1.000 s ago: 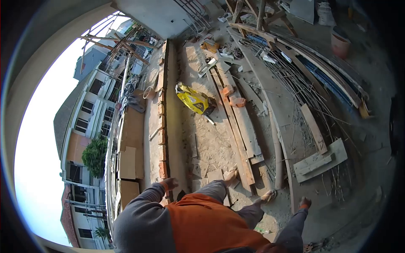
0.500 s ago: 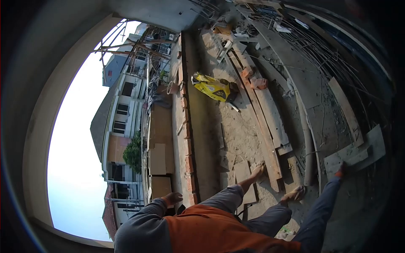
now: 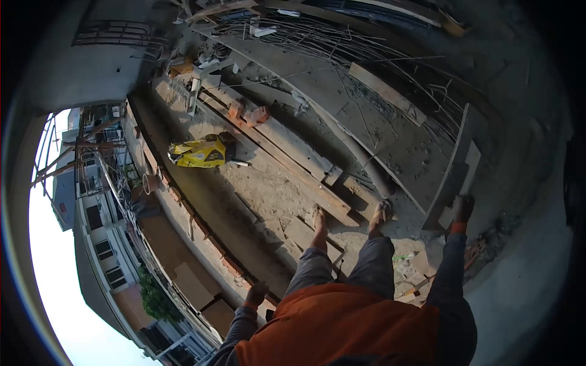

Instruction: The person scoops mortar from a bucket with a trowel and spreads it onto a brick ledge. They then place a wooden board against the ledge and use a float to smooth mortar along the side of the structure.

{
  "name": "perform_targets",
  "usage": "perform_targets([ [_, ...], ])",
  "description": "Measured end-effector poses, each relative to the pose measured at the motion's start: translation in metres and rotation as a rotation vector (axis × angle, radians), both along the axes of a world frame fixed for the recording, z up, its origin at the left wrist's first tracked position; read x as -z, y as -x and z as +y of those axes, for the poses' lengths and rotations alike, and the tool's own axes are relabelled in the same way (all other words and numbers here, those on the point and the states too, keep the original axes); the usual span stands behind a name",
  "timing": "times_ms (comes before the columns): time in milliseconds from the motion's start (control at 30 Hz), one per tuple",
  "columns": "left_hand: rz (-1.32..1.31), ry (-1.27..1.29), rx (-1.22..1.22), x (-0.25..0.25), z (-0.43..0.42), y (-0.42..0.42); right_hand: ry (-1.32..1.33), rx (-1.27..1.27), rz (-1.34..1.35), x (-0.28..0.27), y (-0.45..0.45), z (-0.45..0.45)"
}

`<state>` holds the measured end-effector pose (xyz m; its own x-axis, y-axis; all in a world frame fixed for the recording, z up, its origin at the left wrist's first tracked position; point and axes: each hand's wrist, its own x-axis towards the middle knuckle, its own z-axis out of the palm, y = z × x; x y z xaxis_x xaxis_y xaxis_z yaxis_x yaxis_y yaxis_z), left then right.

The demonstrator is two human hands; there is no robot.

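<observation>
My right hand (image 3: 464, 208) is closed on the near end of a grey board (image 3: 455, 165), which stands tilted with its edge off the floor. A smaller, paler piece (image 3: 471, 166) lies against that board. My left hand (image 3: 257, 293) is held low beside the row of red bricks (image 3: 232, 266) along the low wall. Nothing can be made out in it, and its fingers are too dark and small to read.
Long wooden planks (image 3: 287, 177) lie on the dirt floor, with brick pieces (image 3: 256, 116) on them. A yellow sack (image 3: 201, 152) lies left of them. Thin rods (image 3: 342, 46) and a loose plank (image 3: 387, 93) are farther back. A house stands beyond the wall opening.
The view has swung to the right. My right hand has reached the grey board and taken hold of it, and the board has tilted up from lying flat. My feet have moved nearer the board.
</observation>
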<state>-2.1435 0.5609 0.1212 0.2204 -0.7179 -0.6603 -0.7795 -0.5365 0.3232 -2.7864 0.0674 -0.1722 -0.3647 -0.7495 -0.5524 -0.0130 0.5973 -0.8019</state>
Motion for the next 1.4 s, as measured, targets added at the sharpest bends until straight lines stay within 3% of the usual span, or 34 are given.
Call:
perform_targets([
  [33, 0.0, 0.029, 0.175, 0.003, -0.011, -0.003, 0.282, -0.053, 0.095, -0.052, -0.01, -0.004],
  [67, -0.006, 0.08, 0.339, 0.01, -0.022, -0.005, 0.147, 0.054, -0.268, -0.124, -0.036, -0.007],
  [100, -0.001, 0.139, 0.255, 0.024, -0.021, -0.003, 0.043, 0.252, -0.736, -0.102, -0.021, 0.006],
  [133, 0.078, 0.112, 0.126, 0.025, -0.034, 0.001, -0.042, 0.142, -0.956, -0.149, -0.03, 0.009],
  [167, 0.058, 0.187, 0.345, 0.034, -0.047, -0.005, 0.021, 0.234, -0.645, -0.212, -0.057, 0.024],
  [200, 0.028, 0.267, 0.553, 0.045, -0.056, -0.012, 0.043, 0.245, -0.564, -0.233, -0.066, 0.033],
  [233, 0.04, 0.287, 0.578, 0.062, -0.062, -0.02, 0.065, 0.235, -0.569, -0.242, -0.066, 0.038],
  [300, 0.252, 0.055, 0.136, 0.088, -0.074, -0.029, 0.108, 0.197, -0.596, -0.261, -0.074, 0.042],
  [367, 0.145, 0.041, -0.283, 0.033, -0.156, 0.025, 0.142, 0.153, -0.613, -0.278, -0.086, 0.043],
  [433, 0.306, 0.208, -0.292, 0.006, -0.228, 0.063, 0.168, 0.101, -0.629, -0.293, -0.102, 0.04],
  [500, 0.408, 0.34, -0.096, -0.026, -0.302, 0.111, 0.182, 0.035, -0.631, -0.306, -0.121, 0.035],
  [600, 0.759, 0.745, 0.292, -0.089, -0.39, 0.203, 0.187, -0.059, -0.665, -0.323, -0.158, 0.027],
  [667, 0.936, 0.737, 0.415, -0.12, -0.412, 0.256, 0.192, -0.03, -0.878, -0.328, -0.187, 0.024],
  [700, 0.852, 0.826, 0.452, -0.124, -0.409, 0.274, 0.186, 0.056, -1.102, -0.327, -0.204, 0.023],
  [800, 0.777, 0.899, 0.435, -0.131, -0.396, 0.267, 0.202, -0.012, -1.049, -0.352, -0.225, 0.014],
  [833, 0.928, 0.792, 0.34, -0.127, -0.386, 0.252, 0.202, -0.041, -1.045, -0.352, -0.225, 0.008],
  [867, 1.078, 0.669, 0.25, -0.122, -0.371, 0.236, 0.218, -0.057, -0.97, -0.344, -0.222, 0.001],
  [933, 1.089, 0.343, 0.196, -0.108, -0.339, 0.192, 0.258, -0.09, -0.826, -0.336, -0.22, -0.013],
  [1000, 0.778, 0.429, 0.216, -0.078, -0.3, 0.152, 0.373, 0.005, -0.654, -0.358, -0.228, -0.022],
  [1067, 0.507, 0.479, -0.011, -0.027, -0.251, 0.095, 0.533, -0.031, -0.592, -0.366, -0.227, -0.027],
  [1100, 0.394, 0.443, -0.243, -0.011, -0.218, 0.065, 0.528, -0.028, -0.41, -0.371, -0.228, -0.03],
  [1167, 0.131, 0.38, -0.666, 0.045, -0.127, 0.008, 0.401, -0.052, -0.31, -0.352, -0.204, -0.053],
  [1200, -0.051, 0.213, -0.851, 0.056, -0.077, -0.012, 0.378, -0.155, -0.139, -0.364, -0.201, -0.056],
  [1233, -0.17, 0.1, -0.936, 0.075, -0.019, -0.029, 0.42, -0.219, -0.006, -0.342, -0.187, -0.068],
  [1267, -0.197, -0.199, -0.973, 0.071, 0.023, -0.043, 0.434, -0.215, 0.219, -0.291, -0.157, -0.096],
  [1300, -0.182, -0.253, -1.107, 0.089, 0.076, -0.053, 0.308, -0.115, 0.257, -0.274, -0.146, -0.105],
  [1333, -0.173, -0.396, -0.993, 0.08, 0.111, -0.059, 0.279, -0.363, 0.761, -0.244, -0.111, -0.119],
  [1367, -0.251, -0.583, -0.762, 0.135, 0.161, -0.072, 0.308, -0.358, 0.932, -0.268, -0.129, -0.087],
  [1400, -0.245, -0.451, -1.009, 0.117, 0.162, -0.064, 0.293, -0.36, 0.919, -0.263, -0.131, -0.07],
])
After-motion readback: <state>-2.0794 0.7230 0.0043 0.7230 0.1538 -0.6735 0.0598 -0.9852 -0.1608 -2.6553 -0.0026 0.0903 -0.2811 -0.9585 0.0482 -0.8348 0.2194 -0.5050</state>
